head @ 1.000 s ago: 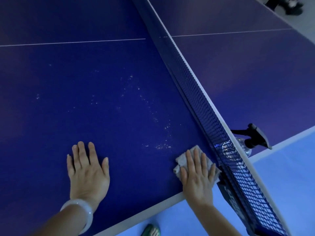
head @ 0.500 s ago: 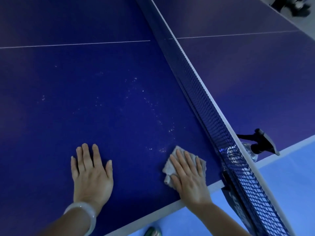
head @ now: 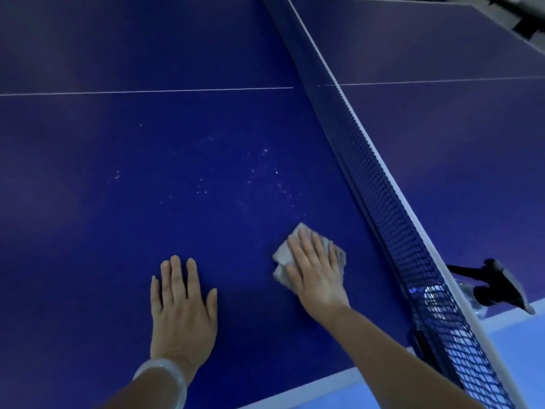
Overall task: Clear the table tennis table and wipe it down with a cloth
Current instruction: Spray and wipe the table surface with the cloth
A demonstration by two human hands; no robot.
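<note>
Item: surface (head: pixel 88 261), blue, divided by a net (head: pixel 380 184); near half in view, wiping in progress. Cloth (head: pixel 281 255), grey, crumpled, lies flat on the near half, close to the net and near the front edge. Right hand (head: pixel 315 270): fingers straight and spread, palm pressing the cloth down, not curled round it. Left hand (head: pixel 181 308): flat, fingers straight, resting on the bare surface just beside the right hand, apparently as a brace; pale bangle (head: pixel 165 379) at the wrist. Droplets (head: pixel 265 172): a scatter of pale specks beyond the cloth, reaching toward the centre line, not yet wiped. Spray bottle (head: pixel 495 287): dark trigger head and clear body, standing on the far side of the net at the edge. Clearing: judged largely done on the near half, where no loose things show; the bottle remains to remove. Wiping: judged early, since the specks remain and only the strip near the front edge looks free of them. Far half: condition cannot be told in this light.
</note>
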